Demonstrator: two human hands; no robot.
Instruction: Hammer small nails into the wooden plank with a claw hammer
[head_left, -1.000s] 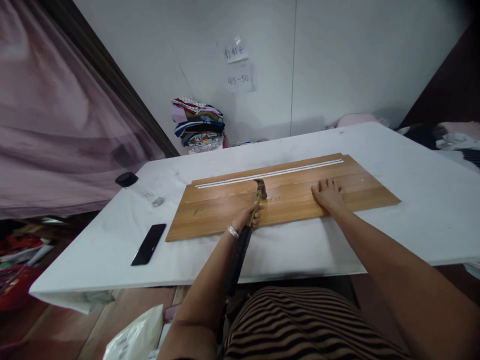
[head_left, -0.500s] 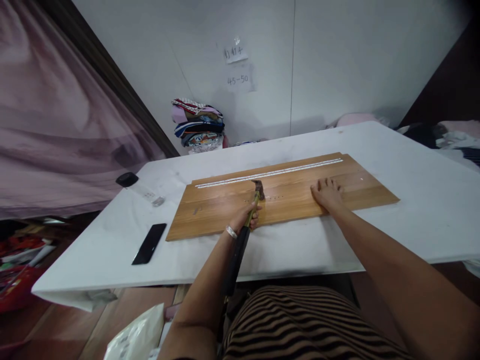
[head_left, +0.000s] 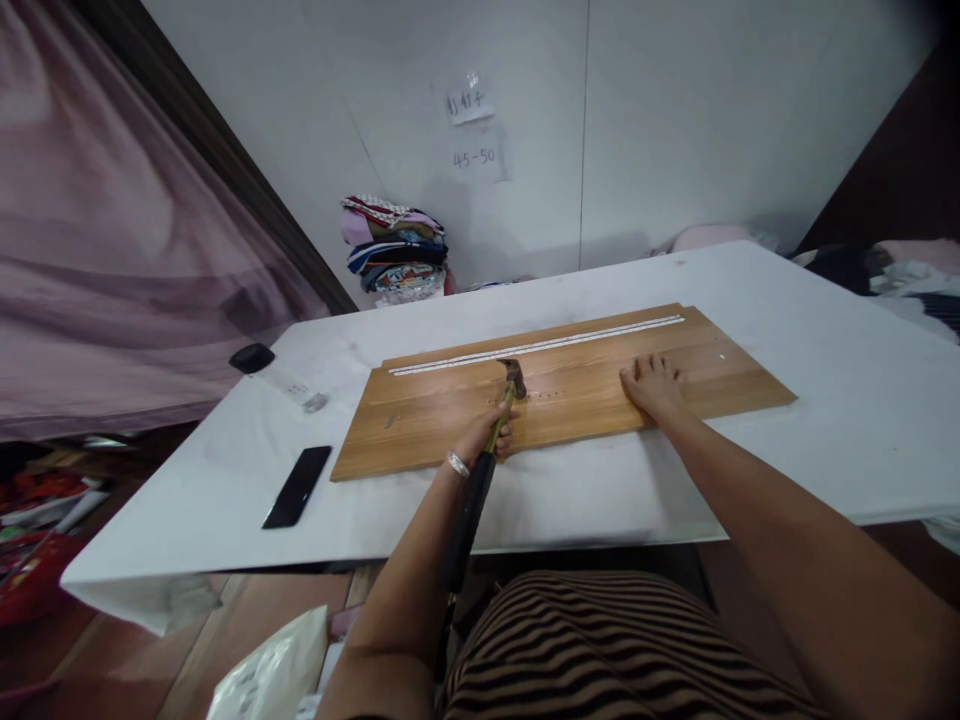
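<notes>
My left hand (head_left: pixel 486 436) grips a claw hammer (head_left: pixel 471 512) high on its yellow-green shaft, just below the head. The black handle end points back toward my body. The hammer's head is over the middle of a wooden board (head_left: pixel 420 420), near a row of small dark marks; I cannot tell whether it touches the surface. My right hand (head_left: pixel 655 386) lies on the right part of the board with fingers spread. Two white strips (head_left: pixel 540 346) run along the board's far side.
On the white table (head_left: pixel 600 500), a black phone (head_left: pixel 298 487) lies left of the board. A clear container with a black lid (head_left: pixel 253 358) is farther left. Folded clothes (head_left: pixel 397 245) are stacked by the wall at the back. A white bag (head_left: pixel 270 665) sits below the near edge.
The hammer head and my left hand have shifted slightly left. My right hand keeps its place on the board.
</notes>
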